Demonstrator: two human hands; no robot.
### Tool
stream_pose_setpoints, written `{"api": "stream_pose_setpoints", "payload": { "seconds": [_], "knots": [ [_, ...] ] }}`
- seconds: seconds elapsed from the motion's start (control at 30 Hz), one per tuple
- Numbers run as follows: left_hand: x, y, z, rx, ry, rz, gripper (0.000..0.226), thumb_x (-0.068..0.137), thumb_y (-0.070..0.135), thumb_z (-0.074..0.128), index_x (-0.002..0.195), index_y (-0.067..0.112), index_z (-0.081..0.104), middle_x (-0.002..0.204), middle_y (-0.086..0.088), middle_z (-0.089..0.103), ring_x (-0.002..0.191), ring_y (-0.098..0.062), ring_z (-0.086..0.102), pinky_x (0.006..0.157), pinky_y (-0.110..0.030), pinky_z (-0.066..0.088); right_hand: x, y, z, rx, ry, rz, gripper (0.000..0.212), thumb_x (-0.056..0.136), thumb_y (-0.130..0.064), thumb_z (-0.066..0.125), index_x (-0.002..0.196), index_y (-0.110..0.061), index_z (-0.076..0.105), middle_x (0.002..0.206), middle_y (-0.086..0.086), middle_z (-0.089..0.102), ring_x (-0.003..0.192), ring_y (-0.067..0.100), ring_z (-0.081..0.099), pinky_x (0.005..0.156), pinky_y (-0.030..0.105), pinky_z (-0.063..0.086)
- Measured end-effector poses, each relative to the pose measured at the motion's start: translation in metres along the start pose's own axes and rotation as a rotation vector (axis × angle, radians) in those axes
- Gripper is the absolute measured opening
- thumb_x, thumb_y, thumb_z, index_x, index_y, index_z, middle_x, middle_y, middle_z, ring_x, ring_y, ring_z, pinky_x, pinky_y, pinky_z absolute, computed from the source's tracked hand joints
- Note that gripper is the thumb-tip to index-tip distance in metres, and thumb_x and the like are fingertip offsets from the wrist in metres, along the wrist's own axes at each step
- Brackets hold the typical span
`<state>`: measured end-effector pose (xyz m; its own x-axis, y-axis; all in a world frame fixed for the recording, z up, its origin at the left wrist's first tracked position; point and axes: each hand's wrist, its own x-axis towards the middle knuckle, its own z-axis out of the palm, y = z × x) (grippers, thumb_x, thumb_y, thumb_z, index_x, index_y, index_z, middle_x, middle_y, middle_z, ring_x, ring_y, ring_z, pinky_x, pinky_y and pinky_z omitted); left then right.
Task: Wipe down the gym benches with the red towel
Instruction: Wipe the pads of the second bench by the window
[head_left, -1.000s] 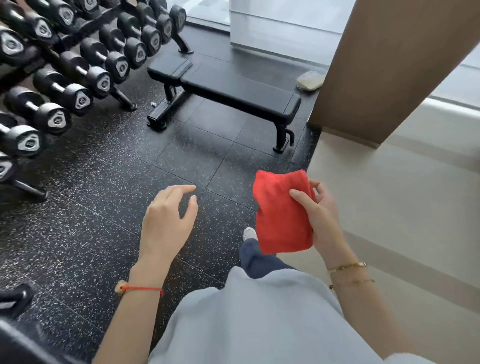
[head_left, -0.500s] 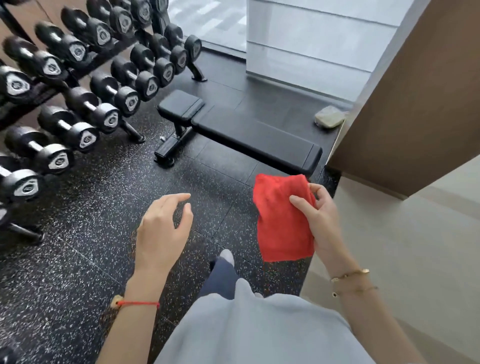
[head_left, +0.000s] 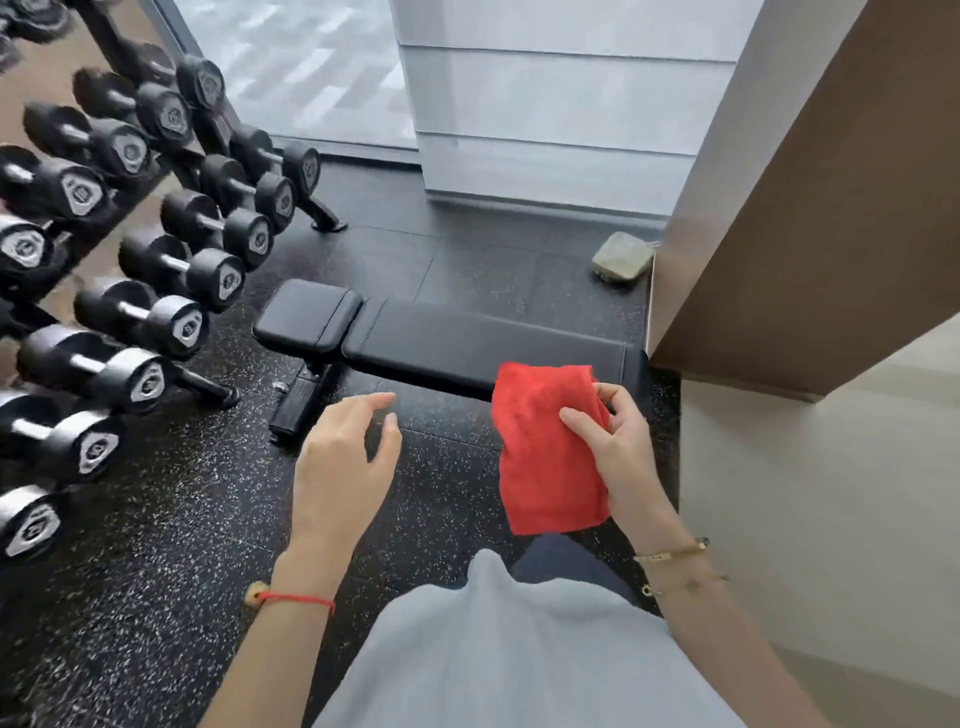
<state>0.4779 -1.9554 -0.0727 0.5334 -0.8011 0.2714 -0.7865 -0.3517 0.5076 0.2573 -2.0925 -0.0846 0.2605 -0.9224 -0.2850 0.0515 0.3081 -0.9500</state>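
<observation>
Nearest, the right hand (head_left: 621, 447) pinches the red towel (head_left: 550, 452) by one edge, so it hangs bunched; a loose pinch could drop it or wipe with only a corner. The left hand (head_left: 345, 462) hovers relaxed, holding nothing. Beyond, the bench (head_left: 467, 348) is unwiped; the dumbbell rack (head_left: 156, 291) crowds its head end.

A gym's free-weights area is shown: black rubber-headed dumbbells (head_left: 156, 270) are racked in tiers on a slanted black steel rack (head_left: 208, 130), and a flat black padded bench (head_left: 447, 345) is set on speckled black rubber floor tiles (head_left: 156, 519).
</observation>
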Motion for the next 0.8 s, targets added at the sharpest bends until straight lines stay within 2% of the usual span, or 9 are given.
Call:
{"api": "stream_pose_setpoints", "payload": {
  "seconds": [0.3,0.47,0.6,0.63,0.73,0.8],
  "knots": [
    [0.143,-0.017,0.072,-0.056,-0.106,0.074,0.027,0.093,0.023,0.057,0.12,0.021,0.062,0.114,0.006,0.065,0.109,-0.01,0.055,0.093,-0.03,0.046,0.125,0.001,0.026,-0.037,0.094,0.048,0.028,0.086,0.001,0.066,0.109,-0.007,0.053,0.104,0.016,0.066,0.09,0.019,0.061,0.083,0.036,0.049],
    [0.203,-0.027,0.153,-0.039,-0.161,0.081,0.027,0.092,0.015,0.058,0.118,0.015,0.064,0.114,0.001,0.066,0.107,-0.017,0.059,0.094,-0.033,0.048,0.22,0.027,0.022,-0.123,0.086,0.086,0.027,0.086,0.0,0.066,0.107,-0.008,0.052,0.104,0.013,0.065,0.089,0.014,0.062,0.081,0.03,0.05],
    [0.245,-0.049,0.236,-0.007,-0.214,0.087,0.029,0.092,0.015,0.058,0.12,0.014,0.063,0.117,-0.002,0.066,0.11,-0.019,0.059,0.095,-0.037,0.049,0.311,0.063,0.019,-0.232,0.053,0.065,0.026,0.087,0.0,0.064,0.105,-0.011,0.049,0.103,0.017,0.065,0.091,0.021,0.061,0.086,0.039,0.049],
    [0.252,-0.055,0.258,0.001,-0.225,0.085,0.029,0.092,0.016,0.058,0.121,0.014,0.063,0.117,-0.002,0.066,0.111,-0.019,0.059,0.095,-0.037,0.049,0.332,0.074,0.019,-0.274,0.056,0.039,0.027,0.086,0.0,0.064,0.104,-0.013,0.048,0.103,0.015,0.065,0.092,0.022,0.061,0.088,0.041,0.049],
    [0.271,-0.075,0.33,0.023,-0.251,0.095,0.031,0.092,0.016,0.059,0.123,0.015,0.062,0.119,-0.001,0.065,0.114,-0.019,0.058,0.095,-0.036,0.046,0.393,0.112,0.015,-0.385,0.048,-0.053,0.031,0.084,-0.001,0.064,0.104,-0.016,0.047,0.098,-0.009,0.06,0.095,0.01,0.059,0.092,0.037,0.045],
    [0.278,-0.09,0.379,0.026,-0.266,0.106,0.034,0.092,0.017,0.058,0.126,0.014,0.061,0.12,-0.001,0.064,0.115,-0.019,0.057,0.095,-0.035,0.045,0.429,0.142,0.012,-0.405,0.025,-0.092,0.033,0.083,0.001,0.063,0.106,-0.015,0.046,0.098,-0.013,0.057,0.095,0.008,0.058,0.092,0.034,0.045]
  ]
}}
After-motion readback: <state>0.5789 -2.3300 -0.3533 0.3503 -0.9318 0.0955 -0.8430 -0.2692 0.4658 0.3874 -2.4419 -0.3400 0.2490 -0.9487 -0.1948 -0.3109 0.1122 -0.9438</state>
